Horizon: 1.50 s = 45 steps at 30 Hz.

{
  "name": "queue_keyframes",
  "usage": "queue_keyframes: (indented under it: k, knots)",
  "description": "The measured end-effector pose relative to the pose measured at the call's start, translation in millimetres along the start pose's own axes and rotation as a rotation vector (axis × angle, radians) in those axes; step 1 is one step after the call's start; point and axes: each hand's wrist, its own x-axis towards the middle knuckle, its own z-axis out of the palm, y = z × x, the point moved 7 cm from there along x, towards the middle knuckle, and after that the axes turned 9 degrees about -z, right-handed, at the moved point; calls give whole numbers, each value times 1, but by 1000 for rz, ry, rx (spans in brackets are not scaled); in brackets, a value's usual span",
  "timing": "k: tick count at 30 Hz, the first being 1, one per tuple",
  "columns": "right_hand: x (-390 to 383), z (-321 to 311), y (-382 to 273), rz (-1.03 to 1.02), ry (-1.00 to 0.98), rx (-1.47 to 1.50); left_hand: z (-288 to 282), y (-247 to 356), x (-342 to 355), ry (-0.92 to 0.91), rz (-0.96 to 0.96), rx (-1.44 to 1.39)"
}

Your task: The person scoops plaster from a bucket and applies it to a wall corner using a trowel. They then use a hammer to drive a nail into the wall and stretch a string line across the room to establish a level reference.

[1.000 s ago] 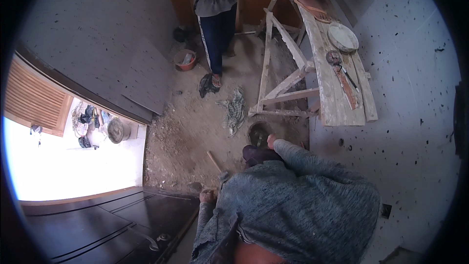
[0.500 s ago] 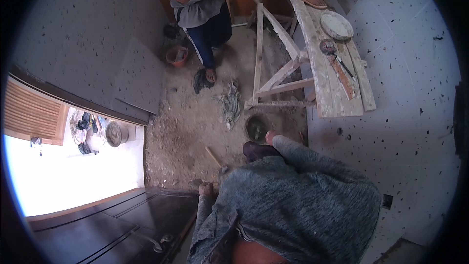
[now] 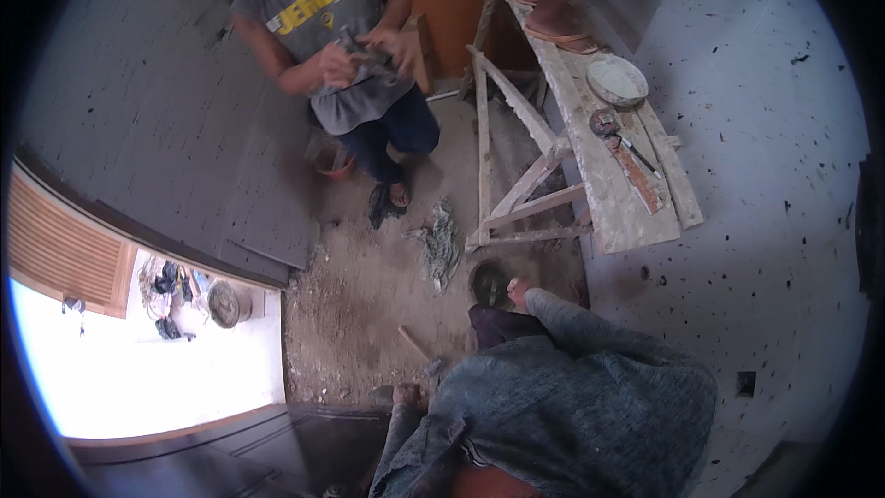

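Dark grey, the round bucket [image 3: 474, 277] stood on the dusty floor just ahead of a purple-clad knee [image 3: 502, 325], and we judged that a nudge from that knee could tip it. The right hand [image 3: 519, 290] was curled at the bucket's right rim; a pale streak showed inside, but we could not make out whether the fingers gripped a tool or the rim itself, and a one-sided pull on the rim could spill whatever lay within. The left hand [image 3: 407, 394] was low on the other side, fingers bent, beside a dark flat object [image 3: 383, 394]; whether it grasped anything we could not say. Near it lay a wooden handle [image 3: 412, 342], which could roll underfoot, and farther out a crumpled cloth [image 3: 441, 244] that could catch a toe. To the right, a plank bench [image 3: 636, 231] carried a pale bowl [image 3: 595, 90] close to a co-worker's sandalled foot [image 3: 564, 35]; a careless step could knock it off. Beyond the cloth, another person [image 3: 355, 115] held a blurred greyish thing, and could trip on the dark rag [image 3: 381, 207] by their foot.
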Motion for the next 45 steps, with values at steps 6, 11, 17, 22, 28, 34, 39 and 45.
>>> queue_keyframes:
  k: [6,11,17,22,28,34,39,45]
  knots:
    - [-14,-29,42,295,-77,445,23,26,-13,25,425,439]
    - [23,-29,85,257,-39,334,7,13,7,-153,-245,-641]
    - [135,-25,148,136,-7,327,-45,65,77,-343,-173,-1041]
    - [139,-87,109,68,-48,501,-47,42,91,212,158,198]
    - [89,7,163,659,191,1024,-46,127,103,55,-76,-258]
    - [63,80,122,521,-6,749,-67,122,141,-36,-124,-236]
    - [73,41,125,377,-114,659,-111,137,174,-85,-232,-312]
    - [138,-22,166,564,27,906,-158,160,223,-109,57,-368]
